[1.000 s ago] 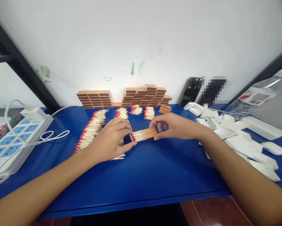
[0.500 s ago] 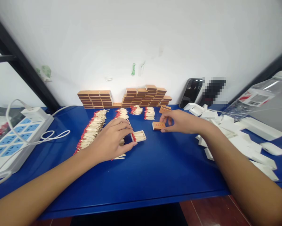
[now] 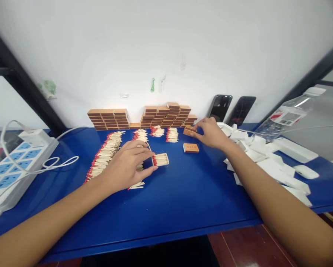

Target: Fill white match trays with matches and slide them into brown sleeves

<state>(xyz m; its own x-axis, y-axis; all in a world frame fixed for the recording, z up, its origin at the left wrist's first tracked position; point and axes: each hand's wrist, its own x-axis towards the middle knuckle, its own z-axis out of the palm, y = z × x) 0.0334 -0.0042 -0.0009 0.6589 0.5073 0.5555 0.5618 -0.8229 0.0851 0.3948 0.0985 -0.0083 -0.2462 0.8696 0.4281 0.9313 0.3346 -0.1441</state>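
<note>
My left hand (image 3: 131, 161) lies over a pile of matches, fingers apart, its fingertips beside a white matchbox tray (image 3: 160, 159) filled with red-headed matches. My right hand (image 3: 210, 132) pinches an orange matchbox (image 3: 190, 131) near the back of the table. Just in front of it lies another orange matchbox (image 3: 191, 148), flat and untouched. A long row of matches (image 3: 103, 154) spreads left of my left hand. Two smaller match piles (image 3: 172, 135) (image 3: 157, 131) sit in front of the stacked boxes. Part of the matches under my left hand is hidden.
Stacked matchboxes (image 3: 109, 119) line the wall, with another stack (image 3: 166, 116) beside them. Left is a power strip (image 3: 13, 167) with white cables. To the right are white paper pieces (image 3: 272, 167), two phones (image 3: 221, 107), a plastic bottle (image 3: 288, 115) and a white case (image 3: 306, 171).
My right hand has let go of the front matchbox and moved back to the one behind it, now between its fingers. The camera view has shifted slightly. My left hand stays by the tray.
</note>
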